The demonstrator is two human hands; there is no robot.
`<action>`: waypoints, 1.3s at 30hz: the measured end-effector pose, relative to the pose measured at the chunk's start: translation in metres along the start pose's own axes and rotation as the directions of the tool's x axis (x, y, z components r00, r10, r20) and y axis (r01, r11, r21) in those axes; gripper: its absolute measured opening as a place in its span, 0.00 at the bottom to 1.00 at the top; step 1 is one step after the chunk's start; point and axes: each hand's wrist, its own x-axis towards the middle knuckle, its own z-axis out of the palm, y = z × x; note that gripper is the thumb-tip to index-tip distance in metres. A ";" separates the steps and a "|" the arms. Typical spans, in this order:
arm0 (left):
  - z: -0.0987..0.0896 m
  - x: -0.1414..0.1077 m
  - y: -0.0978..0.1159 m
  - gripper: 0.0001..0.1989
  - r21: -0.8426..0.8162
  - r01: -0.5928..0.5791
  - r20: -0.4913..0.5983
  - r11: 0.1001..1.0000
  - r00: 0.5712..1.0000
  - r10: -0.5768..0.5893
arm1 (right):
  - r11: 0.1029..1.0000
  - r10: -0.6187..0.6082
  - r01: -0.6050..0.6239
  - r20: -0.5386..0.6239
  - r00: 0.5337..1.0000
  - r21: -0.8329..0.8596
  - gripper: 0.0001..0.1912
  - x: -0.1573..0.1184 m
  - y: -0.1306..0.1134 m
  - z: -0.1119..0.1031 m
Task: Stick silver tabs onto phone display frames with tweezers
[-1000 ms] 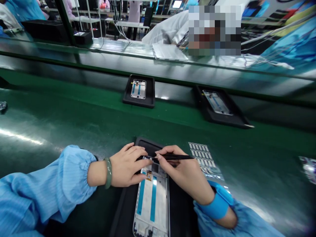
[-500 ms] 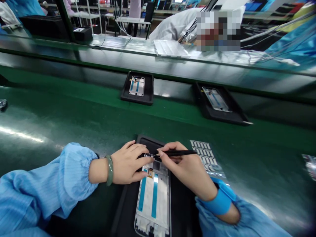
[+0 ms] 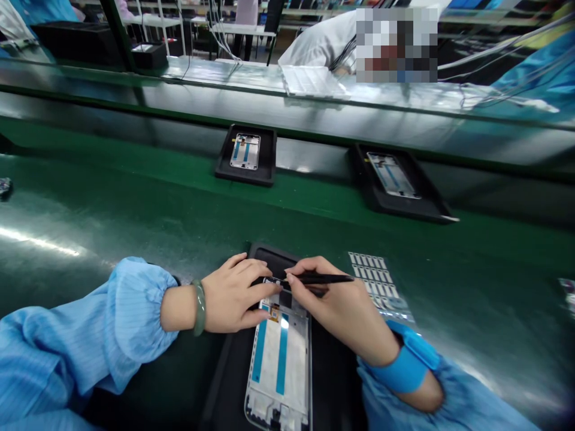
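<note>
The right hand (image 3: 339,305) holds a thin black tool (image 3: 330,279), pinched between thumb and fingers, near the upper end of the phone frame (image 3: 271,359), while the left hand (image 3: 233,299), its fingers spread, rests at the upper left corner. This frame, silver with two blue strips, lies in a black tray (image 3: 332,383), and to the right is a sheet of small white pieces (image 3: 375,278) on the green table (image 3: 148,203). Farther away, a left tray (image 3: 266,149) and a right tray (image 3: 395,203) each contain one similar frame.
</note>
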 end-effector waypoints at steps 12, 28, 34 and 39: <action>0.001 -0.001 0.000 0.22 0.015 -0.003 0.014 1.000 1.000 0.003 | 0.951 0.121 -0.067 -0.163 0.979 0.301 0.05 -0.015 0.019 0.007; 0.000 -0.002 0.000 0.21 0.021 -0.009 0.002 1.000 1.000 0.009 | 0.941 0.173 -0.139 -0.085 0.981 0.307 0.09 -0.014 0.018 0.010; 0.000 -0.001 0.001 0.21 0.022 -0.011 -0.007 1.000 1.000 0.011 | 0.962 0.119 -0.093 -0.091 0.989 0.258 0.07 -0.015 0.019 0.010; -0.001 -0.001 0.001 0.21 0.016 -0.007 0.005 1.000 1.000 0.007 | 0.991 0.031 -0.013 -0.133 0.991 0.134 0.05 -0.018 0.019 0.012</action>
